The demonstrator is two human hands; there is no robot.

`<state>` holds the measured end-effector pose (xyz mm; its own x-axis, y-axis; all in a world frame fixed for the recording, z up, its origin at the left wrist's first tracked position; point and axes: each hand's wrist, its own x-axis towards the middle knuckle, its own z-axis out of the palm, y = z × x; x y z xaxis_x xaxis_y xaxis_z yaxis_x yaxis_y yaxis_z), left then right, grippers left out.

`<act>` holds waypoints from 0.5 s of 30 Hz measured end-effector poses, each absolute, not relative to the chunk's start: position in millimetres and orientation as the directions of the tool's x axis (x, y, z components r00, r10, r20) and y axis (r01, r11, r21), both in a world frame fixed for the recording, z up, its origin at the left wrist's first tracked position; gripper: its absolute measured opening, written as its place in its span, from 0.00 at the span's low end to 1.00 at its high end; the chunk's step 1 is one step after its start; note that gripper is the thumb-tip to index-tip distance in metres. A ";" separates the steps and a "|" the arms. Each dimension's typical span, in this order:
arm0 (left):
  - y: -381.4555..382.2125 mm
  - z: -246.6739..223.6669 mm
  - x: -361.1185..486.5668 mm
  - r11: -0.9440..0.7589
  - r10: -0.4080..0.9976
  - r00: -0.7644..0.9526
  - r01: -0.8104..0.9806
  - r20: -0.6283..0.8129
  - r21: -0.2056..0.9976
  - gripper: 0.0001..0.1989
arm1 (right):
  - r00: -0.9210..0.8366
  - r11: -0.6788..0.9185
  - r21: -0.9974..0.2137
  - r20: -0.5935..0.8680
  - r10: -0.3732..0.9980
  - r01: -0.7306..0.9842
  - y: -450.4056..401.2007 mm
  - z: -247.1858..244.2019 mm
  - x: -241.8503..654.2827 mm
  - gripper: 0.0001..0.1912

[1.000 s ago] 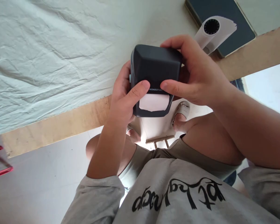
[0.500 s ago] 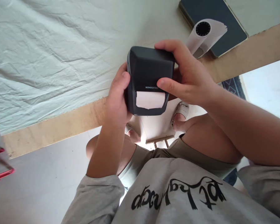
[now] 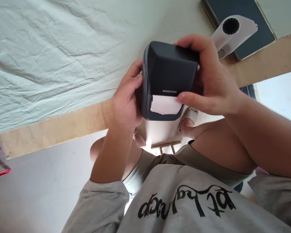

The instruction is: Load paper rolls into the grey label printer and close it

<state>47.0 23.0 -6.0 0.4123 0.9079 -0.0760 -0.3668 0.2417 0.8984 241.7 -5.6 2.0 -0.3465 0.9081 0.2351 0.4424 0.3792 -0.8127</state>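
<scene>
A dark label printer (image 3: 172, 71) marked NIIMBOT is held up between my two hands, over the table's near edge. White label paper (image 3: 165, 105) sticks out of the slot on its lower front. My left hand (image 3: 128, 97) is closed round the printer's left side, the thumb lying along that side and the other fingers partly hidden behind. From the right, my right hand (image 3: 213, 77) grips it, its thumb by the paper's right end and its index finger over the top far corner.
At the back right, a roll of white paper (image 3: 224, 37) with a black core stands by a dark flat case (image 3: 249, 16) on the table. Pale green wrinkled cloth (image 3: 63, 58) covers the table behind a bare wooden edge (image 3: 58, 123). Red-edged items (image 3: 1, 174) show at far left.
Both hands and the printer have shifted right, and the printer is turned slightly. My right thumb has slid down towards the paper. The paper roll and case appear farther right in view.
</scene>
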 end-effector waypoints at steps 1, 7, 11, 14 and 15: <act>23.3 -6.2 46.8 0.242 0.907 0.415 -0.366 -0.075 0.899 0.10 | -0.363 0.391 -0.804 0.236 0.901 0.448 -5.0 2.2 242.2 0.38; 23.8 -7.4 48.7 0.245 0.911 0.406 -0.386 -0.075 0.889 0.07 | -0.350 0.330 -0.833 0.177 0.920 0.445 -5.5 5.9 242.1 0.41; 21.8 -3.8 51.0 0.269 0.914 0.394 -0.417 -0.094 0.868 0.10 | -0.311 0.293 -0.813 0.146 0.939 0.504 -6.3 14.6 243.6 0.41; 20.9 -4.7 50.6 0.236 0.907 0.420 -0.428 -0.039 0.872 0.13 | -0.214 0.329 -0.721 0.249 0.944 0.610 -9.6 23.4 244.5 0.40; 21.0 -6.0 50.2 0.230 0.896 0.443 -0.418 -0.024 0.879 0.13 | -0.166 0.332 -0.703 0.296 0.941 0.628 -11.6 26.8 244.1 0.36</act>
